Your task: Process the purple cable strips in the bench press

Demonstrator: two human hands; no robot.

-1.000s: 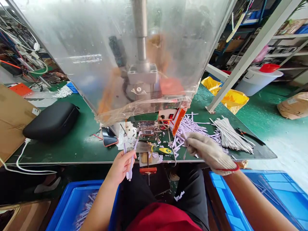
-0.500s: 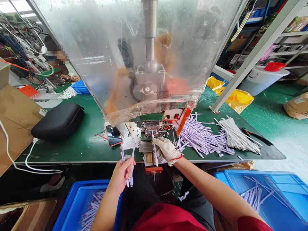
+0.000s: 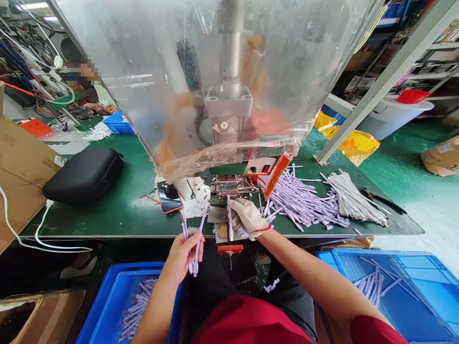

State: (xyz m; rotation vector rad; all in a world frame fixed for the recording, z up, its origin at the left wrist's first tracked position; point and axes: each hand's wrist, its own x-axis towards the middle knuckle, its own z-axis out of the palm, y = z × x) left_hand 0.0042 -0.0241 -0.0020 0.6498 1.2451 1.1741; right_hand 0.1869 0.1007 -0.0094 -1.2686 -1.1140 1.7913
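Note:
My left hand [image 3: 184, 255] is bare and closed around a few thin light-purple strips [image 3: 202, 219], which fan apart above the fingers; their lower ends stick out below. My right hand [image 3: 247, 217], in a white knit glove with a red cuff edge, pinches one light-purple strip [image 3: 230, 225]. That strip stands roughly lengthwise to me, its far end at the front of a small metal fixture [image 3: 226, 184] under the press [image 3: 229, 100]. Whether the end sits inside the fixture I cannot tell. The glove hides part of the strip's right side.
Right of the press lie a heap of purple strips [image 3: 301, 200], a bundle of white strips [image 3: 355, 198] and pliers [image 3: 383, 200]. A phone [image 3: 169, 197] and black case [image 3: 84, 174] are left. Blue bins [image 3: 107, 306] flank my legs. A clear plastic shield [image 3: 143, 95] hangs ahead.
The view has shifted slightly. My right hand and its strip have moved a little toward the fixture. My left hand keeps its hold on the strips.

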